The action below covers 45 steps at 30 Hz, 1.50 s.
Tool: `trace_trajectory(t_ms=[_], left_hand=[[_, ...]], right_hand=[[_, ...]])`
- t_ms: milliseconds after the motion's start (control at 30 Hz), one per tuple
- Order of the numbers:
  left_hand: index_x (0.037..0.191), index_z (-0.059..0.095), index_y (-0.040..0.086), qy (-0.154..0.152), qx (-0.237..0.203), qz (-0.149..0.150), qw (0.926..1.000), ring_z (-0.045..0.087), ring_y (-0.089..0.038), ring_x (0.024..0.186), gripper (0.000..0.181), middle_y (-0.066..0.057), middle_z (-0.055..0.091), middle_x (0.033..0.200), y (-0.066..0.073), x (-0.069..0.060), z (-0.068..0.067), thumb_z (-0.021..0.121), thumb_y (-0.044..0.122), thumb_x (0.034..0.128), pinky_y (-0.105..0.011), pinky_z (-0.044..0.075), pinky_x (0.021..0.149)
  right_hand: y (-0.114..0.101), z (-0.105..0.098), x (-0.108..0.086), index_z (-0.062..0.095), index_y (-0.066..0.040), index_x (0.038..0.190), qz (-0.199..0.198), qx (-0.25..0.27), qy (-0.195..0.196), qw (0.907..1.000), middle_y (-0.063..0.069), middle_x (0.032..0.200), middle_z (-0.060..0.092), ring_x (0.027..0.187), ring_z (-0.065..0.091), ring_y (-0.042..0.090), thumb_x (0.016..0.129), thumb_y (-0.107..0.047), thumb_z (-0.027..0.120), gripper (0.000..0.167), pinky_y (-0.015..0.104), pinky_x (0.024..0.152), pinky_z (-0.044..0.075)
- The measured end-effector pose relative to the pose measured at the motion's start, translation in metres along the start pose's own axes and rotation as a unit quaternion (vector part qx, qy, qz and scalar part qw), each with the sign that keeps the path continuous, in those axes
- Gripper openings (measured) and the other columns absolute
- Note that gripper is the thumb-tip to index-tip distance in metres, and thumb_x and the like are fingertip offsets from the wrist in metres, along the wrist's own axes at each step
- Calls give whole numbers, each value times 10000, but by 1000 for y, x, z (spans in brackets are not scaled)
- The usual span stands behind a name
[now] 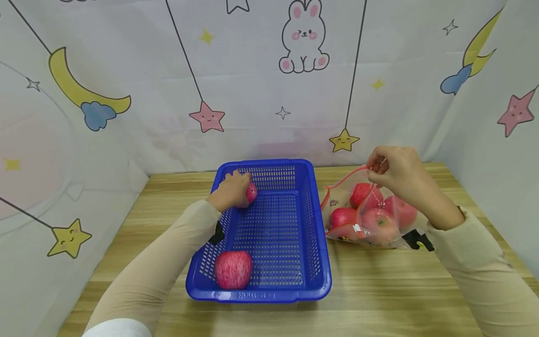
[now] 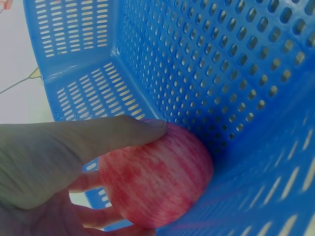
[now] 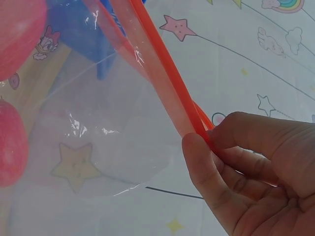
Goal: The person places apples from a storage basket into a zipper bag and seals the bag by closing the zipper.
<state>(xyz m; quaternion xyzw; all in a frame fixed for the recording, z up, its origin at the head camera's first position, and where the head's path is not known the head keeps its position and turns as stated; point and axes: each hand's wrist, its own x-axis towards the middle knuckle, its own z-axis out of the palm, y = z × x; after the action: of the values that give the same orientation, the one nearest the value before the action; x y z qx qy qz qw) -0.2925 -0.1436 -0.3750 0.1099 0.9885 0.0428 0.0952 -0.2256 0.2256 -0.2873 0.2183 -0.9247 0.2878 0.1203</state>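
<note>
Inside the blue plastic basket (image 1: 269,296), my left hand (image 1: 232,189) holds a red striped apple (image 2: 157,177) near the far left corner. The left wrist view shows the thumb on top of that apple and the other fingers curled beneath it. Another red apple (image 1: 233,270) sits in the basket's near left corner. To the right of the basket, my right hand (image 1: 397,173) pinches the red zip edge (image 3: 182,93) of a clear plastic bag (image 1: 343,194), its mouth parted. Several apples (image 1: 379,224) lie in the bag.
The basket and bag stand on a wood-grain table (image 1: 379,290). Close behind it hangs a white cloth backdrop (image 1: 261,84) printed with stars, moons and a rabbit; cloth also borders the left and right sides.
</note>
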Motion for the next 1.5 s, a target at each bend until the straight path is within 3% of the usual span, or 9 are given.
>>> trace_trajectory(t_ms=[367, 867, 1500], left_hand=[[1278, 516, -10, -22, -36, 55, 10000, 526, -471, 1095, 647, -284, 521, 1187, -2, -3, -1, 824, 187, 744, -604, 511, 848], [1242, 514, -3, -71, -76, 209, 9997, 537, -456, 1050, 597, -261, 530, 1130, -1, -7, -8, 793, 209, 759, -565, 519, 828], [1302, 519, -23, 37, -263, 582, 9979, 593, -410, 1018, 694, -239, 589, 1134, 8, -11, -18, 830, 249, 745, -500, 542, 836]], right_hand=[[0, 0, -1, 666, 3, 818, -160, -99, 117, 9998, 70, 739, 669, 663, 639, 218, 778, 104, 687, 110, 222, 546, 493], [0, -1, -1, 666, 18, 869, 58, 26, -31, 10000, 87, 769, 675, 657, 653, 216, 814, 86, 692, 92, 203, 563, 491], [-1, -2, -2, 667, 18, 875, 89, 22, -43, 9999, 97, 781, 674, 687, 645, 234, 817, 79, 699, 90, 205, 567, 490]])
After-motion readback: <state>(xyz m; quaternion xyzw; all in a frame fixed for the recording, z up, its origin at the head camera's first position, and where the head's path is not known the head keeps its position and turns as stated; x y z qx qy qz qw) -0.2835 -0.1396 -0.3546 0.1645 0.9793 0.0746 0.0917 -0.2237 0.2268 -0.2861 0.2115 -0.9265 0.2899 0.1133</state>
